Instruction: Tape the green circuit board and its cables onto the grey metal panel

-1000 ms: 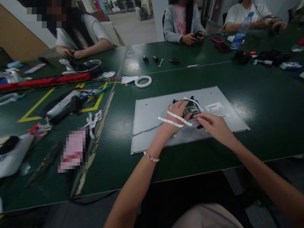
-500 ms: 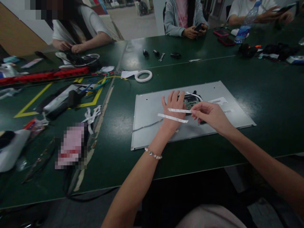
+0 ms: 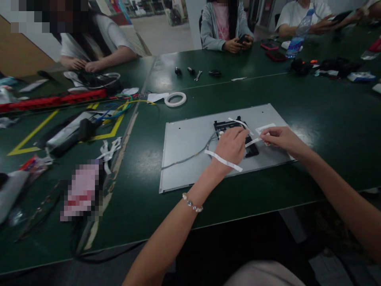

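Note:
A flat grey panel (image 3: 184,147) lies on the green table, with a black frame and circuit board (image 3: 222,126) on it. One white strip (image 3: 224,160) is stuck across the back of my left hand (image 3: 230,146). That hand is over the board, its fingers curled together near the left end of a short white strip (image 3: 253,142). My right hand (image 3: 278,139) pinches the right end of this strip above the panel's right part. Another white strip (image 3: 241,123) lies on the black frame. A thin cable (image 3: 190,157) runs from the board to the panel's left edge.
A tape roll (image 3: 175,99) and a small wrench (image 3: 198,75) lie beyond the panel. On the left are white strip scraps (image 3: 110,151), a black device (image 3: 71,133) and a red rail (image 3: 56,99). People sit across the table; a bottle (image 3: 299,35) stands at the back right.
My left hand has left its spread pose and curled its fingers. The short strip has come off its back, held by my right hand, which moved right. More of the board shows.

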Available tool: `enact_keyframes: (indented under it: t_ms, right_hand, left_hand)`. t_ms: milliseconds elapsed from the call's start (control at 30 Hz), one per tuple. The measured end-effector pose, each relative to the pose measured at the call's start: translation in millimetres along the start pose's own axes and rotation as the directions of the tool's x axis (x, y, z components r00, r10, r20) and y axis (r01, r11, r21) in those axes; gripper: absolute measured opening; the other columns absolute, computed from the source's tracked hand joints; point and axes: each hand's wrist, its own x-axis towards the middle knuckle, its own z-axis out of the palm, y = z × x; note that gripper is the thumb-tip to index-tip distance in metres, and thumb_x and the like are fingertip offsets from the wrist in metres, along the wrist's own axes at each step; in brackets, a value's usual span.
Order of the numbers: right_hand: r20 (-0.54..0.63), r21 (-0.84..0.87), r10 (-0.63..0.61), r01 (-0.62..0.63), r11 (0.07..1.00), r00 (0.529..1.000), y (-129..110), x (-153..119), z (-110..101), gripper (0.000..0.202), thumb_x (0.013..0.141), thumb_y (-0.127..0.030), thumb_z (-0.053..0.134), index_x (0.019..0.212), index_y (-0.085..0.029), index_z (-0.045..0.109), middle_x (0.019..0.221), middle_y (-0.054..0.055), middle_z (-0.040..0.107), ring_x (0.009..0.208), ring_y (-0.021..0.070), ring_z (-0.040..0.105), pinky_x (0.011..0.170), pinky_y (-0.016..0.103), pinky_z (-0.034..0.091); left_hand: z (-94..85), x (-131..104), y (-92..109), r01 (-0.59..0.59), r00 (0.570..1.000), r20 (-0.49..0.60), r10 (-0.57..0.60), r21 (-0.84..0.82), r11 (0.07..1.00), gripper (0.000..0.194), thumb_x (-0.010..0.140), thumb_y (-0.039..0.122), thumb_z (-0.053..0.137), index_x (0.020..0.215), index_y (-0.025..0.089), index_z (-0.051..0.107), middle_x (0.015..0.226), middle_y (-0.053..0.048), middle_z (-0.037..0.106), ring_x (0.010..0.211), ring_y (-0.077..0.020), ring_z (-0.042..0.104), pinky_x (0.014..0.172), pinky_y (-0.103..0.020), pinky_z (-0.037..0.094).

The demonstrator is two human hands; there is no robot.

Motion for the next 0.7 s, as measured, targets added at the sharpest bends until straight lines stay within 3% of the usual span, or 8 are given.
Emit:
enact_keyframes:
  t_ms: [133,267,433,567,700]
  right_hand:
    - [-0.046,-0.225,-0.117,0.104,0.969,0.992,0,-1,8,0.036,0.078,-0.05,0.06,0.084,-0.016,0.068,0.066,0.001,0.06,0.059,0.0118,0.054,0.058,0.025,0.036]
    - [-0.091,-0.386,-0.207,0.157,0.909,0.974,-3,-3,13,0.026,0.08,-0.042,0.058,0.081,-0.018,0.069,0.066,0.0,0.062,0.062,0.0128,0.056,0.061,0.025,0.037]
    - [-0.115,-0.474,-0.278,0.193,0.859,0.954,-2,-4,21,0.018,0.08,-0.035,0.058,0.078,-0.019,0.066,0.065,-0.001,0.06,0.061,0.0123,0.055,0.06,0.024,0.037]
    - [-0.111,-0.591,-0.311,0.189,0.784,0.944,1,-6,29,0.013,0.083,-0.031,0.055,0.084,-0.019,0.061,0.071,0.0,0.06,0.064,0.0133,0.055,0.061,0.025,0.037]
    - [-0.184,-0.681,-0.31,0.107,0.725,0.933,4,-8,32,0.018,0.083,-0.033,0.056,0.094,-0.019,0.057,0.075,0.001,0.058,0.062,0.0141,0.052,0.056,0.026,0.034]
  left_hand:
    - [11.6,-2,9,-0.056,0.99,0.124,0.067,-0.085,0.995,0.028,0.089,0.009,0.04,0.113,0.013,0.054,0.111,-0.01,0.059,0.104,-0.0183,0.054,0.093,-0.034,0.046]
    - [18.5,-3,7,-0.021,0.977,0.209,0.042,-0.102,0.995,0.03,0.088,0.008,0.039,0.114,0.012,0.054,0.109,-0.01,0.058,0.1,-0.0176,0.056,0.091,-0.034,0.047]
    - [19.7,-3,4,0.05,0.97,0.24,-0.027,-0.089,0.995,0.03,0.087,0.007,0.038,0.111,0.011,0.055,0.104,-0.01,0.058,0.097,-0.018,0.056,0.09,-0.033,0.047]
    - [19.1,-3,2,0.048,0.963,0.266,-0.034,-0.047,0.998,0.026,0.087,0.007,0.038,0.104,0.012,0.056,0.101,-0.01,0.059,0.095,-0.0186,0.056,0.089,-0.034,0.047]
    - [19.8,-4,1,0.019,0.961,0.276,-0.019,0.001,1.0,0.024,0.087,0.007,0.038,0.1,0.013,0.057,0.101,-0.01,0.059,0.094,-0.0187,0.056,0.087,-0.034,0.047]
